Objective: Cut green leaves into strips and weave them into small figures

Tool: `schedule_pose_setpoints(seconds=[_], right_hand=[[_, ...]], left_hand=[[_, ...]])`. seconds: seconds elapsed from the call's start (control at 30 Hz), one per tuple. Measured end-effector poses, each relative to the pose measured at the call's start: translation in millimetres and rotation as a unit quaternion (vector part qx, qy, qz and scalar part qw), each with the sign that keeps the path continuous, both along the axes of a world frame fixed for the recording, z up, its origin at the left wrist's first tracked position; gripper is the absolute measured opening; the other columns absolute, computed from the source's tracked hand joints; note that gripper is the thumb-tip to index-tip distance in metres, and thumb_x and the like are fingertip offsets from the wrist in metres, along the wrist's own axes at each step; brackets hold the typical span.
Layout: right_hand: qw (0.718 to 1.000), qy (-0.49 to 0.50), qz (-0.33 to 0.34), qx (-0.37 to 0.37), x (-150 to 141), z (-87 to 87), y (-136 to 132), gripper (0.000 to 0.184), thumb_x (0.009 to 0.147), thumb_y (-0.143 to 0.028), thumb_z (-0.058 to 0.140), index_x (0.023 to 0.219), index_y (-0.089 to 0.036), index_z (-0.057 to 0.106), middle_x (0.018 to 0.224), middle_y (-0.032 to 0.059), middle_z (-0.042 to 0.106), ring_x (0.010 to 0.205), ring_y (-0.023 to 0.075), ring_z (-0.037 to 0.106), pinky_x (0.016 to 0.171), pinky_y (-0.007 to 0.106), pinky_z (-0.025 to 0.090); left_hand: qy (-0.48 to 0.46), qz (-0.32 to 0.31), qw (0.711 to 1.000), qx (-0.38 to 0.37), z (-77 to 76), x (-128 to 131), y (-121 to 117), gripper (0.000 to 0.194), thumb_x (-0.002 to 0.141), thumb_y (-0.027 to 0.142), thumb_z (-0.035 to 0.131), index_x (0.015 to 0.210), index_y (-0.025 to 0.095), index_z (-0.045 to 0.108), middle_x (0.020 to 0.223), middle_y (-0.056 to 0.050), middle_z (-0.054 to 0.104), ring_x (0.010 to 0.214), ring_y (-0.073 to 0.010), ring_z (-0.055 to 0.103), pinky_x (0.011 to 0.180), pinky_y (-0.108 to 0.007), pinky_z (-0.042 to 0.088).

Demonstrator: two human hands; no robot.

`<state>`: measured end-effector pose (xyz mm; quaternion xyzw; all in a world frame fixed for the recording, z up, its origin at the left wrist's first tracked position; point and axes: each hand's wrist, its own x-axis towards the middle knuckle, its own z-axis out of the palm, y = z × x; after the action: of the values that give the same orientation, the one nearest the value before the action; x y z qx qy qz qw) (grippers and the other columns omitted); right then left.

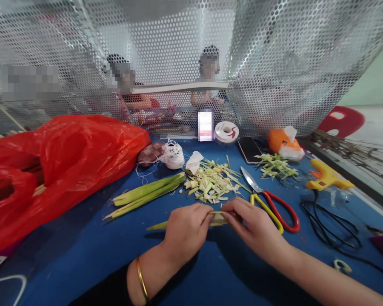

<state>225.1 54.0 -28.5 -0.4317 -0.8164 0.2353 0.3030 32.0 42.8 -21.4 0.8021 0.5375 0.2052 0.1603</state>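
My left hand (184, 231) and my right hand (254, 227) both pinch a narrow green-yellow leaf strip (217, 218) just above the blue table (83, 250). The strip's pointed end (156, 225) sticks out to the left past my left hand. A gold bangle (141, 278) sits on my left wrist. Scissors (268, 199) with yellow and red handles lie right beside my right hand. A heap of cut leaf scraps (212, 182) lies just beyond my hands, and long green leaves (147, 193) lie to the left of it.
A red plastic bag (57, 165) fills the left side. At the back stand a white thread spool (173, 154), tape roll (226, 131), phone (249, 149) and orange fox-shaped object (284, 143). A yellow glue gun (327, 177) with black cable (328, 229) lies right. Two people sit behind the perforated screen (274, 63).
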Motion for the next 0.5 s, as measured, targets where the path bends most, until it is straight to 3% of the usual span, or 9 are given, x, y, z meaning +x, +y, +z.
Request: schedule_pose_setpoints(seconds=[0.1, 0.2, 0.3, 0.5], right_hand=[[0.991, 0.032, -0.054, -0.121, -2.3, 0.9, 0.7, 0.011, 0.088, -0.026, 0.052, 0.079, -0.020, 0.054, 0.064, -0.0028, 0.053, 0.056, 0.0128, 0.050, 0.051, 0.023, 0.038], [0.973, 0.080, -0.046, -0.210, -3.2, -0.3, 1.9, 0.011, 0.085, -0.025, 0.054, 0.076, -0.020, 0.052, 0.058, -0.0057, 0.049, 0.052, 0.0112, 0.049, 0.048, 0.021, 0.038], [0.970, 0.102, -0.041, -0.218, -2.7, -1.5, 1.8, 0.011, 0.086, -0.025, 0.053, 0.077, -0.019, 0.054, 0.059, -0.0049, 0.052, 0.053, 0.0115, 0.052, 0.050, 0.021, 0.041], [0.970, 0.116, -0.035, -0.212, -4.4, -0.4, -0.1, 0.017, 0.091, -0.030, 0.050, 0.078, -0.019, 0.055, 0.063, -0.0027, 0.056, 0.055, 0.0126, 0.058, 0.052, 0.023, 0.047]], left_hand=[[-0.003, 0.041, 0.999, -0.035, 5.3, 1.2, -2.3, 0.022, 0.091, 0.023, 0.047, 0.086, 0.023, 0.068, 0.083, 0.000, 0.072, 0.079, -0.0179, 0.065, 0.068, -0.028, 0.040], [-0.003, 0.075, 0.993, -0.087, 9.9, 2.6, -1.0, 0.024, 0.089, 0.025, 0.048, 0.077, 0.022, 0.069, 0.075, 0.000, 0.071, 0.072, -0.0176, 0.063, 0.062, -0.028, 0.036], [-0.032, 0.084, 0.988, -0.128, 10.6, 3.8, 1.9, 0.025, 0.088, 0.028, 0.048, 0.074, 0.022, 0.069, 0.071, 0.000, 0.070, 0.068, -0.0175, 0.062, 0.060, -0.027, 0.033], [-0.106, 0.034, 0.987, -0.113, 6.9, 5.0, 1.2, 0.013, 0.081, 0.023, 0.056, 0.085, 0.025, 0.068, 0.079, 0.001, 0.071, 0.075, -0.0178, 0.062, 0.064, -0.026, 0.037]])
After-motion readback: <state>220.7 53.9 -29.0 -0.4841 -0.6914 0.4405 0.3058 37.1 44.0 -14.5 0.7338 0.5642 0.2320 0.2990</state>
